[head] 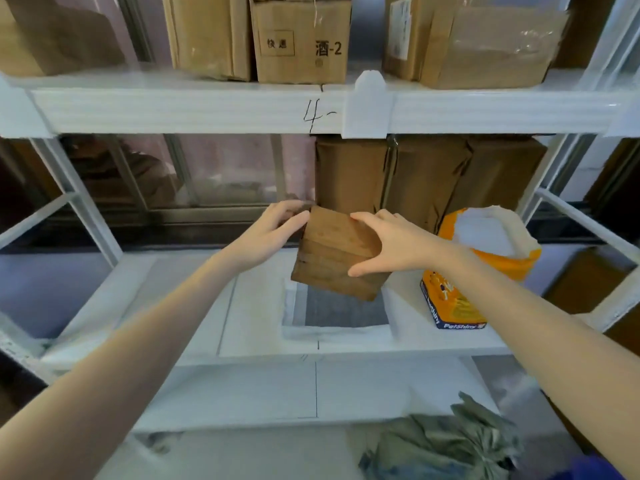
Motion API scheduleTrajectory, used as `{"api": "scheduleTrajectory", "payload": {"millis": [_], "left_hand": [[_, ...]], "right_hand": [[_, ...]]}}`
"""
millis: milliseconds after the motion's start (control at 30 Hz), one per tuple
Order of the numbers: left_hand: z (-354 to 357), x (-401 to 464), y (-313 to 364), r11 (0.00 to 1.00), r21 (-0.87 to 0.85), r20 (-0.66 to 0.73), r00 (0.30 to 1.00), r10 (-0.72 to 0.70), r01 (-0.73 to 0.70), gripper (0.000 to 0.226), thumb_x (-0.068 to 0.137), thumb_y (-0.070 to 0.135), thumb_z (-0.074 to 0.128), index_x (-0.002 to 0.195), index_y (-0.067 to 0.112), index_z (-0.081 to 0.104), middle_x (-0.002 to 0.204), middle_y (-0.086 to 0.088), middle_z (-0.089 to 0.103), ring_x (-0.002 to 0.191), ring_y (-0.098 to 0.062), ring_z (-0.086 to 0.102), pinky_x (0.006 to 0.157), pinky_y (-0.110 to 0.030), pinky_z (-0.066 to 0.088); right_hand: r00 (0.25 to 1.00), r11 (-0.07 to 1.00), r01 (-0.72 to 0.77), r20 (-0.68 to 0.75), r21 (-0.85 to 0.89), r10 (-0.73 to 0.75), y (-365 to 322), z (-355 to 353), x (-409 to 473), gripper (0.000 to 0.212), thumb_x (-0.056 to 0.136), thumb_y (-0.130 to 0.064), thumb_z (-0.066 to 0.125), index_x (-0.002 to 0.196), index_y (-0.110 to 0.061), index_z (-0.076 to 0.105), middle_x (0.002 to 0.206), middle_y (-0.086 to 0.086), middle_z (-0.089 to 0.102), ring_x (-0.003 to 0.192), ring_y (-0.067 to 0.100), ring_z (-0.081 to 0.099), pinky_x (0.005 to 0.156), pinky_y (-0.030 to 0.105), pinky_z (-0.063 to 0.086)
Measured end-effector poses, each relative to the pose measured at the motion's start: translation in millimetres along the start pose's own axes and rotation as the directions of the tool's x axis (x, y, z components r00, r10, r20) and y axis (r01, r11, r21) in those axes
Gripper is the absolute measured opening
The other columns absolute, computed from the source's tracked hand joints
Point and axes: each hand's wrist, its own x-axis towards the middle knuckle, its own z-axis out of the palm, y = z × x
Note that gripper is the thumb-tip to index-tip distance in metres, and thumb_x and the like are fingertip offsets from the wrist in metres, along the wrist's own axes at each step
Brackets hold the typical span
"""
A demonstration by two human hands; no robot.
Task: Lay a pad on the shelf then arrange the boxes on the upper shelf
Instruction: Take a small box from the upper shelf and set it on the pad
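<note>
You have the small brown box [337,252] lifted and tilted between both hands, above the white pad [256,317] on the middle shelf [346,351], left of the orange packet [485,268]. Your left hand [268,233] curls round its far left corner; your right hand [391,244] clamps the right side, thumb on the near face. It looks like stiff cardboard, probably light, with smooth sides that might slip. Grip opposite faces or support it underneath. The upper shelf [190,110] already carries cartons [301,43].
</note>
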Motion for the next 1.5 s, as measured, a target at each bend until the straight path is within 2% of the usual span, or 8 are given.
{"api": "scheduleTrajectory", "payload": {"millis": [167, 300, 467, 667, 833, 1100, 1333, 1500], "left_hand": [[26, 28, -58, 0.991, 0.046, -0.024, 0.992, -0.127, 0.128, 0.049, 0.098, 0.042, 0.037, 0.143, 0.024, 0.033, 0.150, 0.006, 0.033, 0.137, -0.011, 0.028, 0.104, -0.021, 0.019], [48, 46, -102, 0.947, 0.278, -0.058, 0.987, -0.149, 0.159, 0.054, 0.098, 0.040, 0.038, 0.147, 0.021, 0.025, 0.155, 0.003, 0.025, 0.141, -0.015, 0.022, 0.110, -0.023, 0.013], [79, 61, -152, 0.819, 0.569, 0.035, 0.993, -0.108, 0.069, 0.063, 0.095, 0.045, 0.039, 0.149, 0.026, 0.012, 0.159, 0.005, 0.009, 0.146, -0.016, 0.010, 0.118, -0.036, 0.011], [107, 76, -186, 0.702, 0.712, 0.163, 0.975, -0.153, -0.009, 0.068, 0.096, 0.045, 0.039, 0.150, 0.027, 0.003, 0.160, 0.006, 0.001, 0.147, -0.015, 0.002, 0.117, -0.041, 0.006], [109, 81, -207, 0.648, 0.761, 0.196, 0.967, -0.165, -0.044, 0.070, 0.095, 0.045, 0.041, 0.150, 0.025, 0.004, 0.160, 0.003, 0.001, 0.147, -0.018, 0.003, 0.117, -0.044, 0.007], [113, 90, -218, 0.663, 0.749, 0.173, 0.971, -0.165, -0.021, 0.066, 0.096, 0.044, 0.038, 0.150, 0.026, 0.005, 0.160, 0.003, 0.002, 0.147, -0.018, 0.004, 0.117, -0.044, 0.007], [118, 87, -213, 0.642, 0.766, 0.180, 0.971, -0.155, -0.040, 0.067, 0.095, 0.045, 0.039, 0.150, 0.024, 0.007, 0.160, 0.001, 0.003, 0.147, -0.019, 0.004, 0.117, -0.045, 0.008], [108, 85, -185, 0.657, 0.754, 0.153, 0.977, -0.147, -0.019, 0.073, 0.092, 0.050, 0.042, 0.150, 0.026, 0.004, 0.160, 0.003, 0.001, 0.147, -0.020, 0.003, 0.118, -0.047, 0.008]], "right_hand": [[0.995, 0.998, -0.043, 0.085, -0.053, 0.047, 45, 47, 49, 0.100, 0.068, -0.060, 0.070, 0.145, -0.028, 0.015, 0.140, 0.007, 0.030, 0.129, 0.028, 0.027, 0.103, 0.041, 0.034], [0.991, 0.998, -0.066, 0.119, -0.018, 0.068, 78, 96, 87, 0.100, 0.069, -0.057, 0.070, 0.146, -0.026, 0.014, 0.143, 0.010, 0.025, 0.134, 0.032, 0.022, 0.106, 0.045, 0.034], [0.988, 0.994, -0.084, 0.121, -0.068, 0.092, 105, 156, 118, 0.096, 0.072, -0.054, 0.069, 0.146, -0.026, 0.013, 0.145, 0.012, 0.024, 0.134, 0.032, 0.021, 0.102, 0.046, 0.036], [0.985, 0.994, -0.040, 0.165, -0.099, 0.056, 122, 204, 152, 0.094, 0.074, -0.050, 0.068, 0.146, -0.023, 0.014, 0.148, 0.015, 0.022, 0.138, 0.036, 0.017, 0.108, 0.048, 0.028], [0.981, 0.994, -0.013, 0.192, -0.110, 0.035, 129, 231, 175, 0.094, 0.076, -0.048, 0.067, 0.147, -0.021, 0.012, 0.149, 0.017, 0.018, 0.140, 0.039, 0.009, 0.112, 0.055, 0.018], [0.968, 0.995, -0.036, 0.244, -0.093, 0.058, 145, 254, 177, 0.097, 0.075, -0.050, 0.068, 0.148, -0.023, 0.009, 0.155, 0.012, 0.011, 0.144, 0.036, 0.002, 0.112, 0.063, 0.008], [0.963, 0.995, -0.051, 0.258, -0.091, 0.073, 141, 252, 169, 0.113, 0.070, -0.054, 0.071, 0.149, -0.023, -0.003, 0.158, 0.010, -0.010, 0.144, 0.032, -0.011, 0.112, 0.061, 0.001], [0.982, 0.999, -0.020, 0.186, -0.033, 0.026, 132, 220, 155, 0.112, 0.069, -0.061, 0.068, 0.149, -0.025, -0.002, 0.158, 0.005, -0.012, 0.145, 0.027, -0.009, 0.114, 0.057, 0.003]]}}
